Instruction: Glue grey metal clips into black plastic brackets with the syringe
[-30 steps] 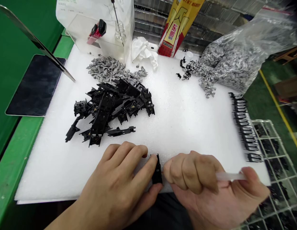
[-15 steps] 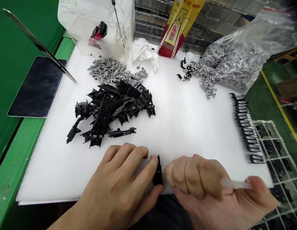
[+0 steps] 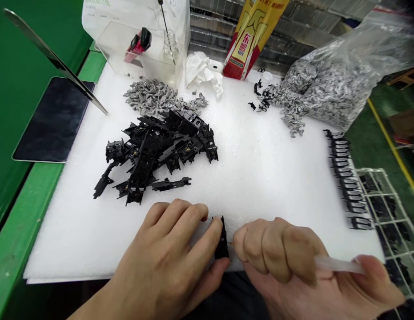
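My left hand (image 3: 170, 258) pinches a small black plastic part (image 3: 222, 242) between thumb and forefinger, against the white foam sheet near its front edge. Its other fingers are curled over the sheet. My right hand (image 3: 287, 253) is wrapped round a slim syringe (image 3: 340, 264), with the thumb at the rear end of its translucent white plunger. The barrel is hidden in the fist. A thin tip shows just beyond the knuckles, beside the right side of the black part; whether it touches cannot be made out. A heap of similar black parts (image 3: 143, 155) lies ahead of my left hand.
Loose grey pieces (image 3: 150, 95) lie behind the heap. A plastic bag of grey pieces (image 3: 327, 89) spills at the back right. Black parts stand in a row (image 3: 343, 178) along the right edge. Tweezers (image 3: 56, 62), a tablet (image 3: 53, 120), crumpled tissue (image 3: 203, 73) and a yellow-red carton (image 3: 245, 44) surround the sheet.
My right hand has shifted slightly to the right with the syringe, and its thumb sits a little further back. The left hand keeps its pinch. The whole view has shifted slightly.
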The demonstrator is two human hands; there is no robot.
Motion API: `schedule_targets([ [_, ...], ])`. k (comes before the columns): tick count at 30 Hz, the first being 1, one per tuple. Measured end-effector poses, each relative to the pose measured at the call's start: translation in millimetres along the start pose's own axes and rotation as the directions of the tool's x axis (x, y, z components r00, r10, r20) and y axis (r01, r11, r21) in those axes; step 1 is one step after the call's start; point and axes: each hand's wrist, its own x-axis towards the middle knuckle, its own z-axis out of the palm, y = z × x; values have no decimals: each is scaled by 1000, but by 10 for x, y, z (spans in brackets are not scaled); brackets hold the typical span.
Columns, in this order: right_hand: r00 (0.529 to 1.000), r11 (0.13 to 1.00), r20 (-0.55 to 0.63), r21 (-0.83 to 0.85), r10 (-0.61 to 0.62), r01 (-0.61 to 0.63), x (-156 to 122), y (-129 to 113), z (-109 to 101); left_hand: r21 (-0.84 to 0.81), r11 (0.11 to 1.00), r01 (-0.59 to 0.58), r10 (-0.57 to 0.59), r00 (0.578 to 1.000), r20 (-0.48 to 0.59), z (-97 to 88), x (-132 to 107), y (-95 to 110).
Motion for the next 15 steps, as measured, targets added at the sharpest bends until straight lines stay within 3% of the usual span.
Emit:
schedule_targets([
  [9,1000,1000,6,4,21,-21,-53,-5,14,-1,1000,-3,3,1000,-7,8,-12,-5],
  [15,1000,993,13,-120,-10,11,-105,30,27,-28,1000,3,-4,1000,-30,7,-1,-6],
])
